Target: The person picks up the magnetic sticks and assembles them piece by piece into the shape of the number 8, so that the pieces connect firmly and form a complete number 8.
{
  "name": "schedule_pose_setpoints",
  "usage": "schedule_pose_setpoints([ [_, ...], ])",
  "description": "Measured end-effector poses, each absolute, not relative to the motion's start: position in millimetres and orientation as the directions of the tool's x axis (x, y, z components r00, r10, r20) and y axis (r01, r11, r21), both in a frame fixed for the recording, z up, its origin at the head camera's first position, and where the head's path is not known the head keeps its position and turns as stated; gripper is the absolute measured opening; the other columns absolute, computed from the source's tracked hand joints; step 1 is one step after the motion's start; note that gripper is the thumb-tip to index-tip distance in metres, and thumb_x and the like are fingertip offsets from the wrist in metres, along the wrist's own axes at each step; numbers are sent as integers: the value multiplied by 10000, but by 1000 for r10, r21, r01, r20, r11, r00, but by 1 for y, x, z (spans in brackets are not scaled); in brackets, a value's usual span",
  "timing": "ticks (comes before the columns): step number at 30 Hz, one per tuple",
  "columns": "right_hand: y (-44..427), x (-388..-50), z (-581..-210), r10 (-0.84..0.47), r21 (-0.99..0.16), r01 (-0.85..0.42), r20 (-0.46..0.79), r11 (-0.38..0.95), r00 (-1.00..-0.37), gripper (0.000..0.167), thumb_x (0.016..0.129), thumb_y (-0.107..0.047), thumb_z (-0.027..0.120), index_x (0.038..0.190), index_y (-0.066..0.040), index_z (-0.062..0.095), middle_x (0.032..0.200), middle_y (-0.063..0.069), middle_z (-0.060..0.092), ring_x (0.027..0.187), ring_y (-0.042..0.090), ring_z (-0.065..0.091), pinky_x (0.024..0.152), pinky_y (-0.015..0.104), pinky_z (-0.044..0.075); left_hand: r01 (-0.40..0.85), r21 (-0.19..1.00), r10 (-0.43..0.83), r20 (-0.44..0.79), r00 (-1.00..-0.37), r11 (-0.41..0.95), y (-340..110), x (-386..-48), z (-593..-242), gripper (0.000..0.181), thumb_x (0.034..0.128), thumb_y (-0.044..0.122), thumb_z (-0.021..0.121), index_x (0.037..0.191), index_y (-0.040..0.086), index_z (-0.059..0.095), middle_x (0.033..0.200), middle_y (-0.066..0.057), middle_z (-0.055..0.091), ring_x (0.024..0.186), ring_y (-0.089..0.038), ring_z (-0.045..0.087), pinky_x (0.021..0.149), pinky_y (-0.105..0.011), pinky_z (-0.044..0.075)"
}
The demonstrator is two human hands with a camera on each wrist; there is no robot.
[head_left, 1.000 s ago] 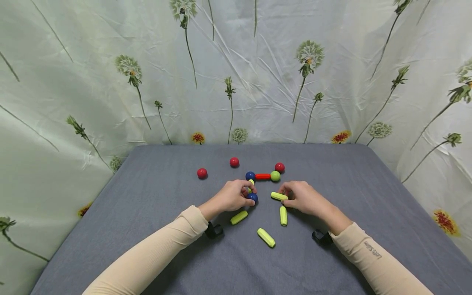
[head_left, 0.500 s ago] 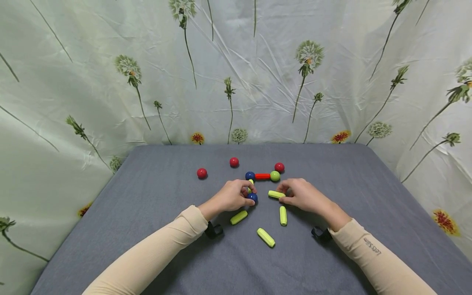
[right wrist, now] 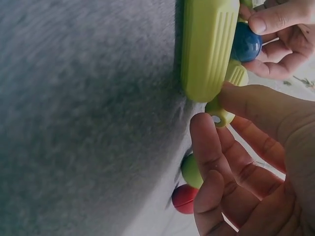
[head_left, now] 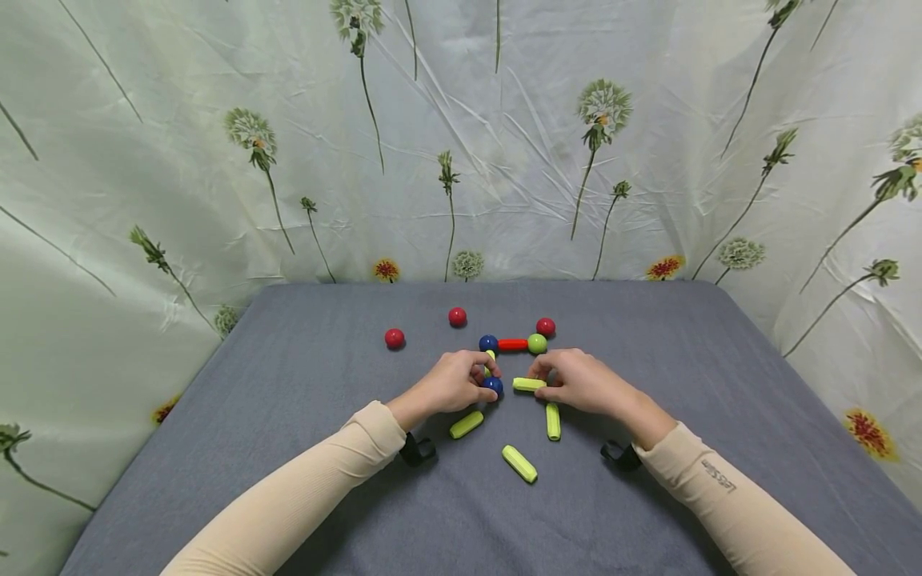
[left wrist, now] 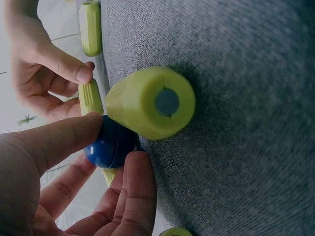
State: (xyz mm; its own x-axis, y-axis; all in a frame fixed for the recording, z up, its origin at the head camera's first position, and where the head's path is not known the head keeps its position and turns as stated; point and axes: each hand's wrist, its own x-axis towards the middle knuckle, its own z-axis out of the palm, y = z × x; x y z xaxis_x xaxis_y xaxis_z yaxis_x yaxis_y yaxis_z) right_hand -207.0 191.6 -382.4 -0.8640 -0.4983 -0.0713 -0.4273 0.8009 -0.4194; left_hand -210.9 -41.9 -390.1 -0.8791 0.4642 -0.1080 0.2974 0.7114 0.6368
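The left hand (head_left: 461, 378) pinched a blue ball (head_left: 493, 386); the right hand (head_left: 587, 382) pinched a yellow rod (head_left: 528, 384). The rod lay sideways just right of the ball, apart from it, free end pointing toward it.

The head view looks forward and down over the counter (head_left: 432, 504) from above; both wrist views, close in and turned sideways, share the blue ball (left wrist: 110, 146).
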Motion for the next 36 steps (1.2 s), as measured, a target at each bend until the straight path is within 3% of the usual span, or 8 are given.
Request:
schedule_pose_setpoints([
  [15, 178, -207, -380, -541, -438, -458, -82, 774, -837, 149, 835, -231, 708, 975, -237, 656, 900, -99, 651, 758, 31, 608, 672, 233, 493, 279, 645, 458, -123, -881, 711, -42, -212, -389, 229, 795, 255, 748, 982, 246, 616, 813, 11, 647, 667, -127, 579, 578, -257, 482],
  [36, 180, -208, -382, -544, -436, -458, -89, 775, -835, 172, 834, -262, 708, 993, -235, 648, 901, -97, 646, 745, 12, 596, 662, 227, 489, 276, 647, 452, -119, -884, 711, -43, -211, -392, 227, 795, 255, 748, 979, 249, 615, 814, 14, 656, 668, -120, 586, 574, -258, 485],
])
